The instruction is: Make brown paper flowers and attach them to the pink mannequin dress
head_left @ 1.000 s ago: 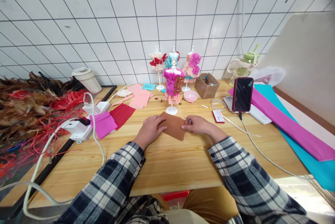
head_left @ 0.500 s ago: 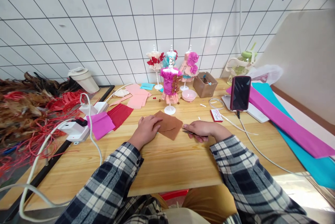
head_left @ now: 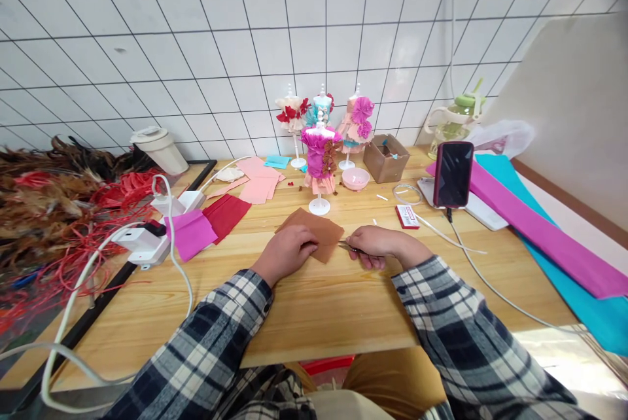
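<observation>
The left hand [head_left: 288,252] presses the brown paper [head_left: 321,234] on the table [head_left: 318,322], below the front mannequin [head_left: 320,161]. The right hand [head_left: 371,247] grips scissors [head_left: 351,247], their long axis running roughly crosswise, tips pointing left at the paper's right edge.

The small red-and-white box [head_left: 407,217] on the worktop [head_left: 314,315] carries a printed label, apparently with lines of text, but the print is too small to read. No other lettering is legible.
</observation>
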{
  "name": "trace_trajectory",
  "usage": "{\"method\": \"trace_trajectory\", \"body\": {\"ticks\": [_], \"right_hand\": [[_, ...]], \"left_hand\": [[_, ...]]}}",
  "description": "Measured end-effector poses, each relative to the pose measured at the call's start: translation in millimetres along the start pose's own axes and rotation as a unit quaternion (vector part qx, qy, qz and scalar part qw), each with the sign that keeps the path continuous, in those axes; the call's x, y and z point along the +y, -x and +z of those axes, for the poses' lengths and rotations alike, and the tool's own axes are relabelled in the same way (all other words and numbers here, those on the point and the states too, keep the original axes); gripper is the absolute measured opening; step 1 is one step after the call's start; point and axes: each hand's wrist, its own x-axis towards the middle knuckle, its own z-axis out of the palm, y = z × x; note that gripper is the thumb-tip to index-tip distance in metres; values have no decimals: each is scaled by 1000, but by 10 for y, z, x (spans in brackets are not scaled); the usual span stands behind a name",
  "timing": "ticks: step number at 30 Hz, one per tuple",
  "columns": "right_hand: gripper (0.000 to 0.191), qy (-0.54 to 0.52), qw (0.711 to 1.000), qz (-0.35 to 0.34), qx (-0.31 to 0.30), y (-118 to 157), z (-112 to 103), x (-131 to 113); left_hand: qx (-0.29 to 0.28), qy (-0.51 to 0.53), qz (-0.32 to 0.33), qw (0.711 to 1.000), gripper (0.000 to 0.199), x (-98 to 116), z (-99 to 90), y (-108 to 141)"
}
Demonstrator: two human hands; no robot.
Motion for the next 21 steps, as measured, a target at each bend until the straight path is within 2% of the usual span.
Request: {"method": "trace_trajectory", "body": {"ticks": [3,8,10,13,15,17,21], "right_hand": [[41,20,999,-13,38,-46,25,2],[52,42,994,-27,93,-119,75,-36],[55,48,992,-36,107,-127,91,-66],[54,71,990,-46,116,-149,107,-87],[56,91,988,-51,113,-182,107,-73],[58,118,983,-61,125,-226,96,-42],[65,152,963,-61,212,-297,38,23]], "left_hand": [[13,18,-14,1000,13,-18,16,1],[47,88,-100,990,16,-27,46,-1],[55,105,-102,988,17,-42,59,0],[67,85,-70,992,24,-78,70,4],[65,80,-78,992,25,-97,67,6],[53,88,-109,989,18,-109,57,9],[38,121,-159,979,14,-126,33,16]]}}
